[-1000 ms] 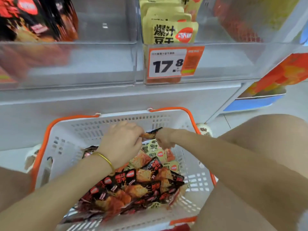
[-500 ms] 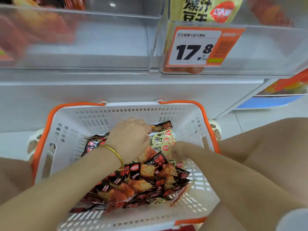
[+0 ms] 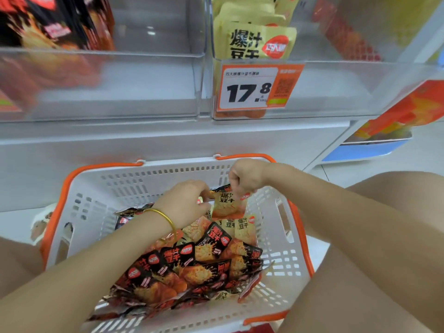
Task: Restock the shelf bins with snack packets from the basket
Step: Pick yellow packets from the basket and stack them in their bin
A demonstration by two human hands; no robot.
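A white basket [image 3: 125, 188] with orange handles sits below me, filled with several black-and-orange snack packets [image 3: 199, 258] and yellow ones [image 3: 242, 227]. My right hand [image 3: 245, 176] pinches the top of a yellow packet [image 3: 225, 203] and holds it up above the pile near the basket's far wall. My left hand [image 3: 185, 200], a gold bangle on its wrist, hovers with curled fingers at that packet's left edge and seems to grip packets that it mostly hides. Above, clear shelf bins [image 3: 120, 82] hold black packets [image 3: 48, 22] on the left and yellow packets [image 3: 254, 37] in the middle.
An orange price tag [image 3: 257, 87] reading 17.8 hangs on the middle bin's front. The white shelf base [image 3: 168, 143] stands just behind the basket. My bare knees flank the basket; the right knee [image 3: 384, 224] is close to its right rim. Tiled floor shows at far right.
My right hand dipped into the yellow packets and came up holding one by its top. My left hand stayed over the pile. The view tilted back up toward the bins.
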